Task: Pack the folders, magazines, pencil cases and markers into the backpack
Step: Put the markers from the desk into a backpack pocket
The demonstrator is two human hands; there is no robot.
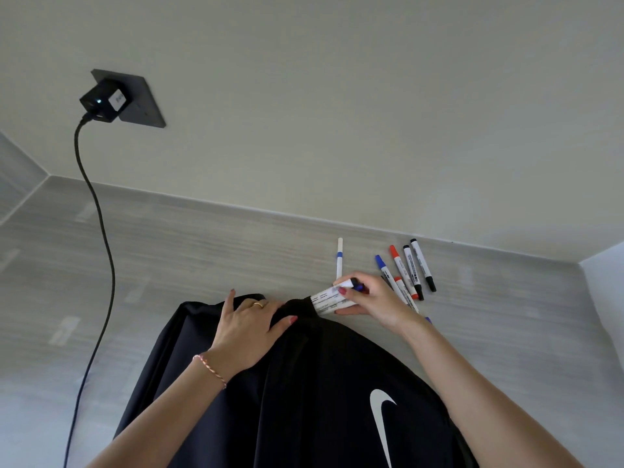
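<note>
A black backpack (314, 383) with a white swoosh lies flat on the grey wood-grain table. My left hand (248, 327) rests on its top edge, fingers spread, and holds the fabric at the opening. My right hand (368, 298) grips a bundle of white markers (329, 300), whose far ends sit inside the dark opening of the backpack. Several loose markers (410, 266) with blue, red and black caps lie on the table just beyond my right hand. A thin white pen (339, 258) with a blue band lies left of them. No folders, magazines or pencil cases are in view.
A black charger (103, 101) is plugged into a dark wall socket at upper left, and its black cable (101, 251) hangs down across the table's left side. The table (202, 251) meets the beige wall at the back and a white panel at far right.
</note>
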